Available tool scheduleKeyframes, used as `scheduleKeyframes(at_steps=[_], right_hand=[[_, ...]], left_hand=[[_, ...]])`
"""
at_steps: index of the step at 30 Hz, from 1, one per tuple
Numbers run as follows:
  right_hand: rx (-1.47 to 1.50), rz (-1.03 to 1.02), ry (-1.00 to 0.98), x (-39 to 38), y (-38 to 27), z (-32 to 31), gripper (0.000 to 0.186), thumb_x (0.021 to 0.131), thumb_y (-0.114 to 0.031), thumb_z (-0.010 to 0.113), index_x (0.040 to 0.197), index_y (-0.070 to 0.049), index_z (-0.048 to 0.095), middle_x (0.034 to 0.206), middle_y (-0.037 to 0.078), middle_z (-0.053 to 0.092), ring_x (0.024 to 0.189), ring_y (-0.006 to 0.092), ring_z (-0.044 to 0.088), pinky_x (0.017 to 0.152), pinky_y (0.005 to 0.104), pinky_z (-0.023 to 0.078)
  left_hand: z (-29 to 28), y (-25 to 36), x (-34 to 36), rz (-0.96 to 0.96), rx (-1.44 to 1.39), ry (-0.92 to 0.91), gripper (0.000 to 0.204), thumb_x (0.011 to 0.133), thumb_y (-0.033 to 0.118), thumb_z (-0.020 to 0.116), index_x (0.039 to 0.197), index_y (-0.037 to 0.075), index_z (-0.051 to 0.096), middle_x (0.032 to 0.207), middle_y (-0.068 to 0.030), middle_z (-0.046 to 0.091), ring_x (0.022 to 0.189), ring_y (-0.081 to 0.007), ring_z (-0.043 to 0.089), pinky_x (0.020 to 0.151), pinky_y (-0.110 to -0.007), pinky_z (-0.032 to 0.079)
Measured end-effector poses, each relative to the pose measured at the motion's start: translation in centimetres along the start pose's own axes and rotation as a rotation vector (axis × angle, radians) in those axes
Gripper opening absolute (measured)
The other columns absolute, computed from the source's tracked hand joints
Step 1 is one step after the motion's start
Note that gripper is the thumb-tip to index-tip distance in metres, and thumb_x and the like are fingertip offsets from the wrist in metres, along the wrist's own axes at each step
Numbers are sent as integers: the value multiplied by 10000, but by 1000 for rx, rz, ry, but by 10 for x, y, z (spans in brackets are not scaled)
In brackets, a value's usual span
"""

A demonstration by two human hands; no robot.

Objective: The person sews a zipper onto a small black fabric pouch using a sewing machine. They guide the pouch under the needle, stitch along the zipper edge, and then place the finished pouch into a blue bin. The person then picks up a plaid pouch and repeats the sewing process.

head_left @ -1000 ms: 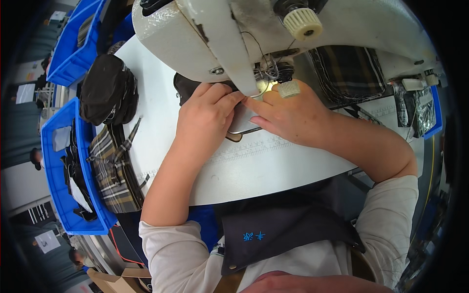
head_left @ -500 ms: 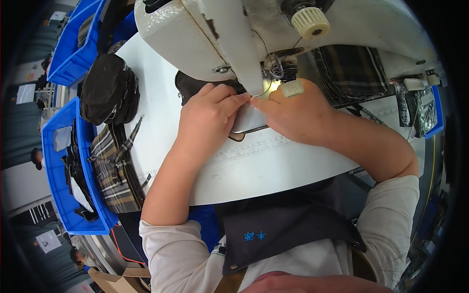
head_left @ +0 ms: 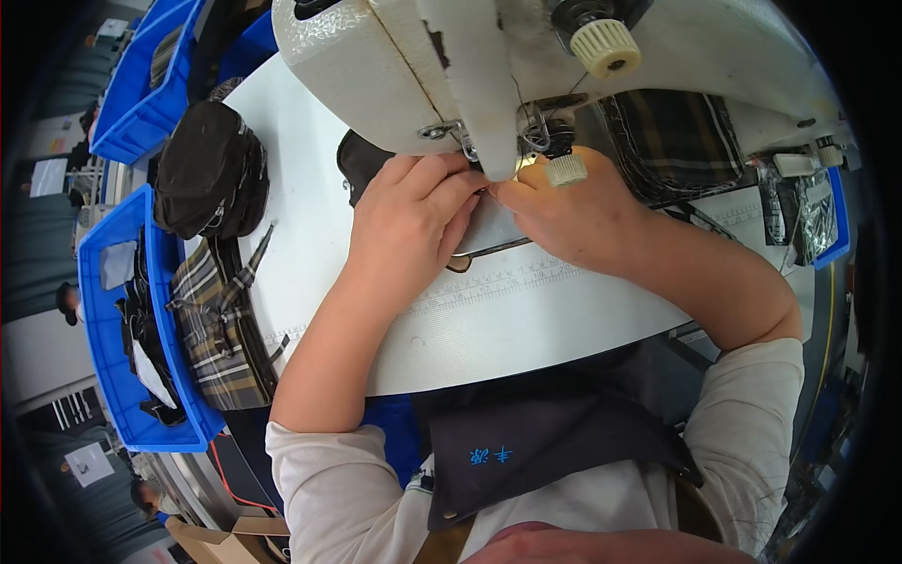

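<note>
A white sewing machine [head_left: 404,66] arches over a dark fabric piece [head_left: 362,155] on the plate. My left hand [head_left: 413,207] has its fingers bent and pressed onto that fabric just left of the needle area, thumb and forefinger tips together at its edge. Opposite it, my right hand [head_left: 578,211] pinches at the same edge, its fingertips nearly meeting the left ones under the machine's head; the exact contact is partly hidden. A steel plate [head_left: 484,235] shows between my hands, with a small tan-edged piece [head_left: 458,265] below it.
A dark fabric stack [head_left: 202,169] and plaid pieces [head_left: 216,320] lie at the left, beside blue bins [head_left: 164,291]. Folded plaid panels [head_left: 672,141] sit behind my right hand, wrapped bundles [head_left: 799,216] at the far right. The white table [head_left: 498,329] has a ruler strip. People show at the far left.
The machine head appears slightly further right in the picture. Both hands have shifted a little to the right, and the left fingers have crept slightly along the fabric, still close to the right fingertips.
</note>
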State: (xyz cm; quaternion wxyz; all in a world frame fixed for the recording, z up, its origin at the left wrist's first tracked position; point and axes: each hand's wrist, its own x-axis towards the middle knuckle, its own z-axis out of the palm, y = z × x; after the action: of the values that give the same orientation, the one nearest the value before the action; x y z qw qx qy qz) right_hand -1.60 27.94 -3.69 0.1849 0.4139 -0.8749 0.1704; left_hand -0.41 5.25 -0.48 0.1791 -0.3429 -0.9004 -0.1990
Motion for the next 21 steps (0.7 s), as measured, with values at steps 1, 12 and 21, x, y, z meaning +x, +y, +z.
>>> scheduleKeyframes(at_steps=[1, 12, 21], right_hand=[[15, 1, -1, 0, 0, 1, 43, 821, -134, 741, 817, -135, 699, 677, 39, 656, 692, 244, 702, 623, 388, 542], [-31, 26, -96, 0, -4, -5, 42, 860, -151, 711, 822, -137, 701, 680, 54, 671, 705, 248, 719, 638, 396, 553], [-58, 32, -87, 0, -4, -7, 35, 868, -159, 707, 839, -140, 713, 687, 48, 675, 709, 252, 722, 643, 406, 560]], left_hand=[[2, -1, 0, -7, 14, -11, 300, 875, 43, 746, 1160, 125, 787, 1125, -15, 741, 973, -269, 709, 787, -387, 585], [12, -1, -2, -164, 23, -46, 237, 896, 15, 723, 1104, 102, 797, 1142, -34, 775, 952, -283, 747, 760, -399, 607], [9, 5, -1, -162, -4, -63, 253, 899, 21, 726, 1133, 88, 799, 1147, -62, 766, 966, -302, 740, 785, -405, 606]])
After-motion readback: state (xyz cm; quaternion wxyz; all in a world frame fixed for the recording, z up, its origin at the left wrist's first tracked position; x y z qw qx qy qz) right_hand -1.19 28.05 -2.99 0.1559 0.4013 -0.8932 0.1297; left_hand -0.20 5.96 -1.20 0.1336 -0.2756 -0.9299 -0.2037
